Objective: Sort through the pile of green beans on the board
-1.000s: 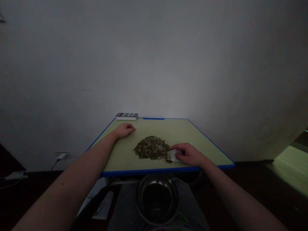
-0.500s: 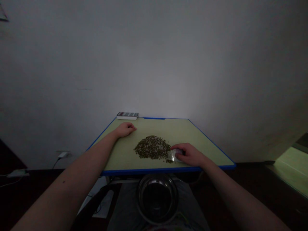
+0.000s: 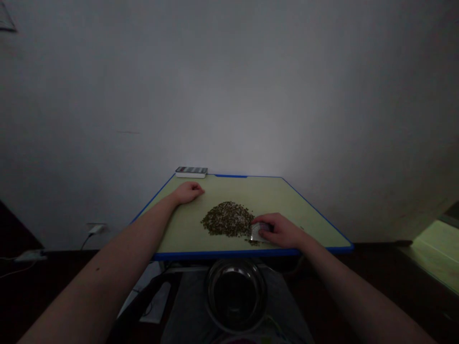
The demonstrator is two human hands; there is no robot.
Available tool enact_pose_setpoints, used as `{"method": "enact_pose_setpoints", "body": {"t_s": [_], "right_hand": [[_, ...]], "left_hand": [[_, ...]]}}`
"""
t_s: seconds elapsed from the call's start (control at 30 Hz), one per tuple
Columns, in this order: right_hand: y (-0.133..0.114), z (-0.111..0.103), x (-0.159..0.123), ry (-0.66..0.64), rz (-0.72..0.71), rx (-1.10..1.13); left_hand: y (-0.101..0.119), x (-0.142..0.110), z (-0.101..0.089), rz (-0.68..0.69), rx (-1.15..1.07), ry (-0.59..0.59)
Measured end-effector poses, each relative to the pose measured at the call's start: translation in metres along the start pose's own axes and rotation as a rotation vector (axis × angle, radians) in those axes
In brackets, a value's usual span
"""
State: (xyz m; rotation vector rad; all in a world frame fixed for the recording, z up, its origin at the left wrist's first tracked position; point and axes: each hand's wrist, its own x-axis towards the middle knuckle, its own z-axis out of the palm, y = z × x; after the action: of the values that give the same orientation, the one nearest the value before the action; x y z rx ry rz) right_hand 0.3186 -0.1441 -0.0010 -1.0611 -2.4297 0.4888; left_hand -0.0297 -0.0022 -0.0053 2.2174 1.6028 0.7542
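Note:
A mound of small brown-green seeds or grains [image 3: 228, 219] lies on a pale yellow-green tabletop [image 3: 287, 198] with a blue rim. At the mound's right edge, my right hand [image 3: 281, 230] grips a clear plastic piece [image 3: 256, 232], flat and shaped somewhat like a protractor. Its left edge touches the outer grains, and a few stray ones lie just below it. My left hand [image 3: 189, 192] rests on the tabletop up and left of the mound, fingers loosely curled in, with nothing visible in them.
At the back left corner stands a white box-like device [image 3: 191, 173] with a dark top. Below the table's front edge sits a shiny metal bowl [image 3: 263, 291]. A wall [image 3: 229, 95] rises behind the table. A plugged-in charger [image 3: 96, 229] shows at left.
The clear plastic piece has tilted in my right hand and shifted slightly left. My left hand keeps its place on the table. The whole view has drifted very slightly.

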Motion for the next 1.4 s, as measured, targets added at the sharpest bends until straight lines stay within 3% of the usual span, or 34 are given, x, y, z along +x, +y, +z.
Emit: {"method": "enact_pose_setpoints", "body": {"t_s": [0.5,0.67,0.87,1.1,1.4], "right_hand": [[-0.020,0.007,0.003,0.023,0.017,-0.108],[-0.022,0.001,0.001,-0.002,0.041,-0.086],[-0.013,-0.013,-0.023,0.091,0.172,-0.061],[-0.008,-0.015,-0.056,0.101,0.351,0.006],[-0.028,0.001,-0.039,0.098,0.347,-0.041]], "left_hand": [[0.005,-0.003,-0.002,-0.015,0.005,0.005],[-0.001,0.001,0.000,-0.007,-0.002,0.002],[0.001,0.000,-0.001,0.002,0.025,-0.001],[0.003,0.000,-0.001,0.009,0.038,0.000],[0.004,-0.002,-0.002,-0.020,0.009,0.005]]}}
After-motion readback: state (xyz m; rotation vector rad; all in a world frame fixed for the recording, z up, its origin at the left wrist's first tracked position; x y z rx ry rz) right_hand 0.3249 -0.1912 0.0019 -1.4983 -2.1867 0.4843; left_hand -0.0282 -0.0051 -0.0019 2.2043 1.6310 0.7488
